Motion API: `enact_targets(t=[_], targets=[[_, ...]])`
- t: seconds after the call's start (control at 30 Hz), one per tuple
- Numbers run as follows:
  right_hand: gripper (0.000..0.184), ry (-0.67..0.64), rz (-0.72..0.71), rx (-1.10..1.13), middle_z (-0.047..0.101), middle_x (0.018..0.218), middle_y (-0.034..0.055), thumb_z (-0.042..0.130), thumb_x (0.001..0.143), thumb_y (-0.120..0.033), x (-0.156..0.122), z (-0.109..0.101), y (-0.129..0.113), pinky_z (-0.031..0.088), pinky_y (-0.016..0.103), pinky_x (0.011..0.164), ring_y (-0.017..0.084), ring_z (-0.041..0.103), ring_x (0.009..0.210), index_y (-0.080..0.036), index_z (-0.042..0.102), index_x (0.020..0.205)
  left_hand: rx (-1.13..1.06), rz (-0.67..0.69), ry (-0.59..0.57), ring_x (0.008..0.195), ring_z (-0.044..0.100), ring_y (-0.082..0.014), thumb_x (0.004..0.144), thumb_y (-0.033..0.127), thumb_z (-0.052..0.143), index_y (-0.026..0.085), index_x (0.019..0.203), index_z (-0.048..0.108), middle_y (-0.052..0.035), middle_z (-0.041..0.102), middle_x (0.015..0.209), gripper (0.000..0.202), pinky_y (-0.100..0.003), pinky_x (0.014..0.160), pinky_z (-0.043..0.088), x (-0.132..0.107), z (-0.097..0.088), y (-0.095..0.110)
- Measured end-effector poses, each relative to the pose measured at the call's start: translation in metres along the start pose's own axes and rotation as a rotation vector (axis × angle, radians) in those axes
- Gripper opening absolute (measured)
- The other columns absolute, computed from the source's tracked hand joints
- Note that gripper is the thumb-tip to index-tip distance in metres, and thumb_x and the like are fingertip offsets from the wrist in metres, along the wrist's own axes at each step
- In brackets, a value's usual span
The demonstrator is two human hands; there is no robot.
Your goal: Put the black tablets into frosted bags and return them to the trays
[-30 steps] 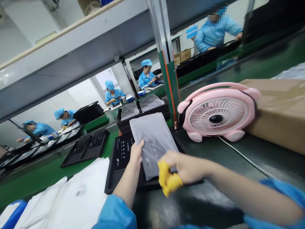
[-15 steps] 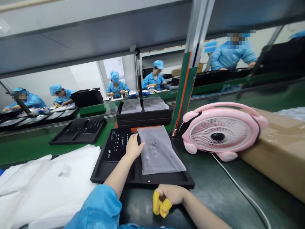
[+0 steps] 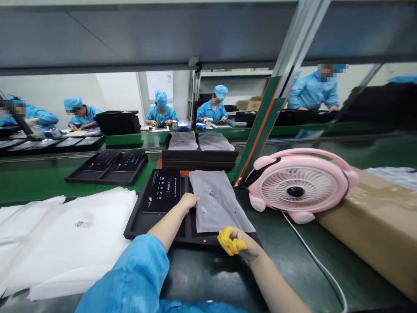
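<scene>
A black tray (image 3: 140, 221) lies in front of me with two compartments. Its left one holds a bare black panel (image 3: 161, 191) with white print. In the right one lies a panel inside a frosted plastic bag (image 3: 216, 202). My left hand (image 3: 188, 201) rests curled on the divider between them, touching the bag's left edge. My right hand (image 3: 239, 246), with yellow finger cots on its curled fingers, sits at the tray's near right corner by the bag's lower edge.
A pile of white bags (image 3: 65, 239) lies to the left. A pink fan (image 3: 299, 184) with a white cord (image 3: 321, 265) and a cardboard box (image 3: 378, 217) stand to the right. More black trays (image 3: 198, 156) (image 3: 107, 167) sit behind. Several people in blue work across the line.
The bagged panel came down flat into the tray's right compartment. My right hand dropped back off the bag, then returned to the tray's near corner. My view levelled out.
</scene>
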State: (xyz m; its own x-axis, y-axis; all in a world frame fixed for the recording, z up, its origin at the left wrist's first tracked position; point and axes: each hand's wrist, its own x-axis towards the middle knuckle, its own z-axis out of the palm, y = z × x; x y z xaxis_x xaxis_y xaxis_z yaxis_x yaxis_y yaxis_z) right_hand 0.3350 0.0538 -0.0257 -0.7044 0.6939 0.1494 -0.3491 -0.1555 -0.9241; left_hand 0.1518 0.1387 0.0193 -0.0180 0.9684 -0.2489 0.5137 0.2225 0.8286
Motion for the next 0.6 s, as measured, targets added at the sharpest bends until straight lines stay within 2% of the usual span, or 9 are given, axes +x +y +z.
enact_targets(t=[0.1, 0.2, 0.3, 0.4, 0.43, 0.5, 0.53, 0.6], targets=[[0.037, 0.015, -0.009, -0.004, 0.039, 0.046, -0.0054, 0.074, 0.055, -0.044, 0.0, -0.001, 0.003, 0.024, 0.019, 0.038, 0.004, 0.033, 0.038, -0.015, 0.051, 0.059, 0.02, 0.014, -0.04, 0.054, 0.058, -0.016, 0.073, 0.023, 0.055, 0.016, 0.049, 0.055, -0.0019, 0.055, 0.045, 0.025, -0.026, 0.061, 0.044, -0.003, -0.014, -0.004], [0.035, 0.002, 0.001, -0.001, 0.039, 0.045, -0.0054, 0.074, 0.054, -0.041, 0.001, 0.0, 0.003, 0.022, 0.018, 0.036, 0.004, 0.032, 0.036, -0.015, 0.051, 0.057, 0.106, 0.022, -0.076, 0.06, 0.06, -0.0208, 0.067, 0.023, 0.061, 0.017, 0.043, 0.05, -0.0038, 0.056, 0.045, 0.028, -0.031, 0.065, 0.045, -0.005, -0.023, -0.001], [0.032, -0.02, 0.043, -0.022, 0.044, 0.049, -0.0039, 0.074, 0.055, -0.037, 0.001, 0.001, 0.0, 0.024, 0.018, 0.037, 0.003, 0.034, 0.036, -0.014, 0.053, 0.058, 0.209, 0.07, -0.044, 0.083, 0.062, -0.0308, 0.059, 0.019, 0.069, 0.017, 0.045, 0.05, -0.0112, 0.064, 0.061, 0.023, -0.038, 0.08, 0.042, -0.017, -0.022, 0.01], [0.031, -0.011, 0.126, -0.074, 0.049, 0.054, -0.0027, 0.076, 0.054, -0.036, -0.001, 0.005, -0.012, 0.026, 0.017, 0.038, 0.002, 0.036, 0.037, -0.013, 0.056, 0.059, 0.282, 0.175, 0.019, 0.1, 0.057, -0.0348, 0.059, 0.022, 0.071, 0.016, 0.064, 0.058, -0.0154, 0.067, 0.084, 0.016, -0.041, 0.091, 0.035, -0.049, -0.03, 0.016], [0.031, -0.019, 0.185, -0.115, 0.051, 0.056, -0.002, 0.076, 0.054, -0.036, -0.001, 0.007, -0.019, 0.028, 0.017, 0.038, 0.002, 0.039, 0.038, -0.012, 0.057, 0.061, 0.312, 0.226, 0.028, 0.1, 0.057, -0.0337, 0.062, 0.026, 0.07, 0.016, 0.072, 0.059, -0.0147, 0.067, 0.088, 0.017, -0.041, 0.091, 0.036, -0.062, -0.039, 0.013], [0.03, -0.055, 0.331, -0.263, 0.055, 0.061, -0.0001, 0.076, 0.055, -0.035, 0.001, 0.012, -0.039, 0.034, 0.018, 0.043, 0.005, 0.047, 0.045, -0.012, 0.062, 0.068, 0.456, 0.361, 0.005, 0.093, 0.061, -0.03, 0.072, 0.035, 0.061, 0.019, 0.09, 0.06, -0.0113, 0.067, 0.088, 0.024, -0.039, 0.085, 0.04, -0.087, -0.07, -0.002], [0.031, -0.08, 0.398, -0.358, 0.057, 0.063, 0.001, 0.075, 0.058, -0.035, 0.006, 0.016, -0.051, 0.038, 0.019, 0.047, 0.007, 0.051, 0.049, -0.012, 0.063, 0.074, 0.533, 0.344, 0.03, 0.091, 0.062, -0.0282, 0.075, 0.035, 0.056, 0.02, 0.095, 0.059, -0.01, 0.068, 0.089, 0.025, -0.037, 0.082, 0.042, -0.096, -0.09, -0.014], [0.033, -0.135, 0.478, -0.582, 0.062, 0.069, 0.003, 0.071, 0.064, -0.037, 0.025, 0.023, -0.076, 0.044, 0.023, 0.058, 0.01, 0.057, 0.06, -0.013, 0.064, 0.085, 0.73, 0.153, 0.15, 0.093, 0.061, -0.0276, 0.08, 0.03, 0.049, 0.018, 0.101, 0.057, -0.012, 0.066, 0.097, 0.026, -0.035, 0.079, 0.043, -0.105, -0.132, -0.044]])
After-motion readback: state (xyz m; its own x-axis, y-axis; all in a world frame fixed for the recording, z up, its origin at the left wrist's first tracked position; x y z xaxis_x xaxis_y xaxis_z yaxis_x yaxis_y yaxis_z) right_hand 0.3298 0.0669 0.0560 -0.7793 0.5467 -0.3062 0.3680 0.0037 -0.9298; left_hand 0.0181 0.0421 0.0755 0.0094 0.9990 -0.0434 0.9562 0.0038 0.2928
